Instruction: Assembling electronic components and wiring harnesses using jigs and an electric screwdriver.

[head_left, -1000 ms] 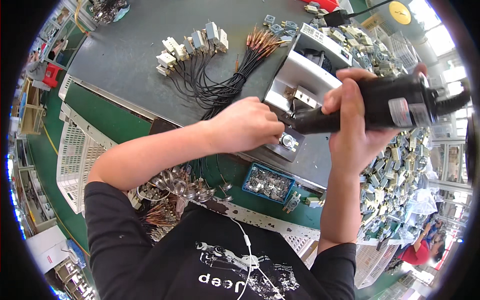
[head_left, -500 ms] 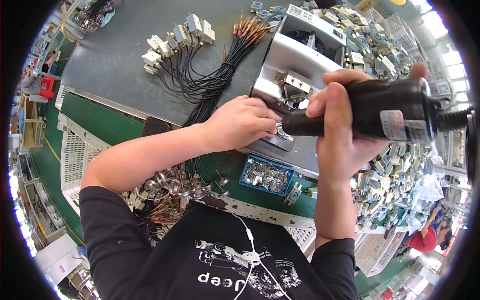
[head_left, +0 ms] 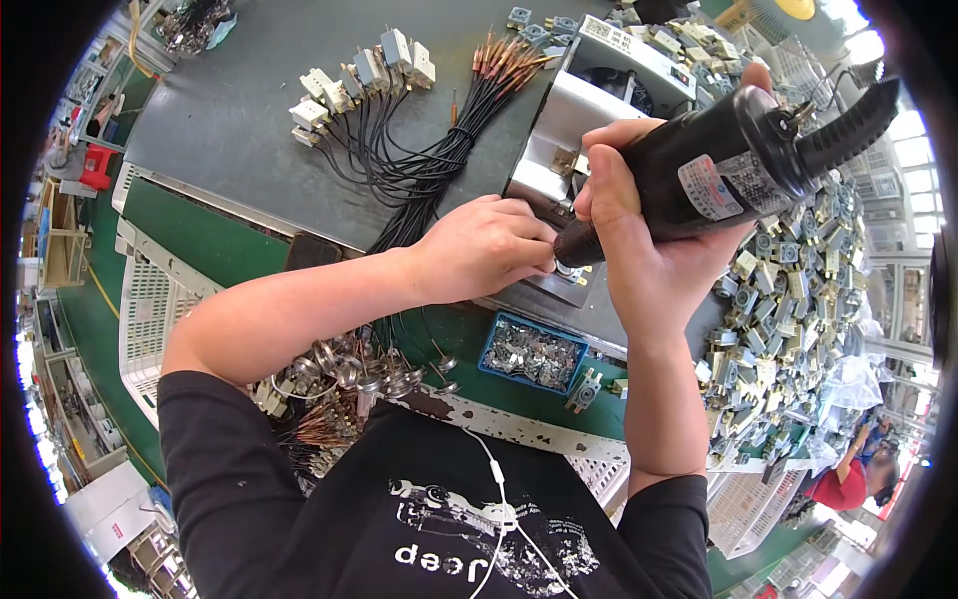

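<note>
My right hand [head_left: 654,265] is wrapped round a black electric screwdriver [head_left: 694,175], held tilted with its nose pointing down and left. The nose meets a small light-coloured part with a brass-like tab [head_left: 574,272], which sits over a metal plate [head_left: 551,288] at the bench edge. Beside that nose, the fingers of my left hand [head_left: 484,245] are pinched together, and what lies between them is hidden. Just behind stands a silver metal machine [head_left: 579,120], partly covered by the screwdriver and my right hand.
Bundled black cables [head_left: 424,175] with copper ends and pale connector blocks [head_left: 364,75] lie left of the machine. A blue tray [head_left: 529,380] of small metal pieces sits nearer me, beside a loose grey-and-white block [head_left: 585,390]. Many such blocks [head_left: 768,329] are heaped at right. Coiled metal parts [head_left: 344,369] lie under my left forearm.
The screwdriver's back end has swung left and tilted further, its cord now rising to the upper right. My right hand has turned with it. My left hand has hardly moved.
</note>
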Demonstrator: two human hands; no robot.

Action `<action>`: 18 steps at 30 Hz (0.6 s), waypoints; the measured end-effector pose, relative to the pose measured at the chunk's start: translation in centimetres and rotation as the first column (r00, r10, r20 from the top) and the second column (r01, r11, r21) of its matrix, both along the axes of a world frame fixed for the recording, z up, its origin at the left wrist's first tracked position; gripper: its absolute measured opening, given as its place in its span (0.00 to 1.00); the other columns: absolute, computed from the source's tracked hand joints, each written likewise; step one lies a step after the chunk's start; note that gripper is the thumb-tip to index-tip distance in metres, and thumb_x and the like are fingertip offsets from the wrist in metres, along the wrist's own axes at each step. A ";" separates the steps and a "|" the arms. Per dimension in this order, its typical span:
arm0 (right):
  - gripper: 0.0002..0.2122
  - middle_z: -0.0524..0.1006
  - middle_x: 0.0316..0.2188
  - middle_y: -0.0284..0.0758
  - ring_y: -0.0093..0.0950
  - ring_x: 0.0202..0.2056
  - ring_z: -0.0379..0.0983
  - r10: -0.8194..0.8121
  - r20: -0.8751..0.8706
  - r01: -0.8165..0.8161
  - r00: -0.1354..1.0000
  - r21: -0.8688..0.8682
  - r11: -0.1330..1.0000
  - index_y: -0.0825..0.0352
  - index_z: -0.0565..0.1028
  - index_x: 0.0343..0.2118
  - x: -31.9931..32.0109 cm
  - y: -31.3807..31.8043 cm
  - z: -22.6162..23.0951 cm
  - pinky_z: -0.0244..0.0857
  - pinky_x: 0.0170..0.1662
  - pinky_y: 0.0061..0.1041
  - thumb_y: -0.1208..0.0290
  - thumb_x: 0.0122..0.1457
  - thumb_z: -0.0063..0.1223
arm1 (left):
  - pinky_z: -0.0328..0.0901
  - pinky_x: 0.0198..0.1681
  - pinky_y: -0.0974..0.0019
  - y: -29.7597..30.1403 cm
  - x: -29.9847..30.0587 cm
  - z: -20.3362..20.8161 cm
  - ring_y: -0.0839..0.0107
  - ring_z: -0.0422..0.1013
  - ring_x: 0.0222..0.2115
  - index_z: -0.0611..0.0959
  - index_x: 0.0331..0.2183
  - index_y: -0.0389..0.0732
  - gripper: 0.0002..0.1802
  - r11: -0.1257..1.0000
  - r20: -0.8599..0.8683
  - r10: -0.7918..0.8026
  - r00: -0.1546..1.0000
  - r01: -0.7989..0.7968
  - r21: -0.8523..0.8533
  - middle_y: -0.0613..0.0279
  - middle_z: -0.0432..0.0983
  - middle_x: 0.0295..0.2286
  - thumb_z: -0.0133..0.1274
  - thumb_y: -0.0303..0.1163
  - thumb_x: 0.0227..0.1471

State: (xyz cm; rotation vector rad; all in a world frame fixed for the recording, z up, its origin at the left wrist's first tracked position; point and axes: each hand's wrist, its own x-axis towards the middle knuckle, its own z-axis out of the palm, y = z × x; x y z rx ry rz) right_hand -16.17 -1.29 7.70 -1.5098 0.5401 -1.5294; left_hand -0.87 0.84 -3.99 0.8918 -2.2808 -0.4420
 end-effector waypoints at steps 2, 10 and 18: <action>0.46 0.79 0.33 0.41 0.19 0.23 0.72 0.003 0.005 -0.003 1.000 0.051 0.999 0.62 0.37 0.71 -0.1 -0.1 0.0 0.69 0.27 0.17 0.87 0.57 0.56 | 0.66 0.42 0.62 0.0 -0.1 -0.1 0.66 0.73 0.40 0.83 0.29 0.47 0.05 1.000 -0.009 0.004 1.000 -0.004 -0.003 0.73 0.78 0.34 0.62 0.31 0.46; 0.46 0.77 0.33 0.40 0.21 0.23 0.72 0.088 -0.107 -0.093 0.990 -0.046 0.995 0.62 0.38 0.71 -1.1 -1.2 -1.2 0.69 0.28 0.19 0.88 0.57 0.55 | 0.67 0.47 0.56 0.1 -0.4 1.0 0.59 0.74 0.42 0.81 0.36 0.43 0.12 0.965 0.047 0.097 0.994 -0.106 0.238 0.61 0.78 0.32 0.62 0.36 0.49; 0.46 0.77 0.34 0.42 0.21 0.23 0.72 0.004 -0.199 -0.016 0.980 -0.059 0.998 0.61 0.34 0.71 -1.1 -0.4 -1.6 0.69 0.28 0.20 0.89 0.58 0.54 | 0.71 0.43 0.52 -0.6 -0.6 2.9 0.53 0.75 0.40 0.79 0.41 0.38 0.19 0.906 0.308 -0.051 0.950 -0.086 0.415 0.53 0.77 0.34 0.58 0.42 0.55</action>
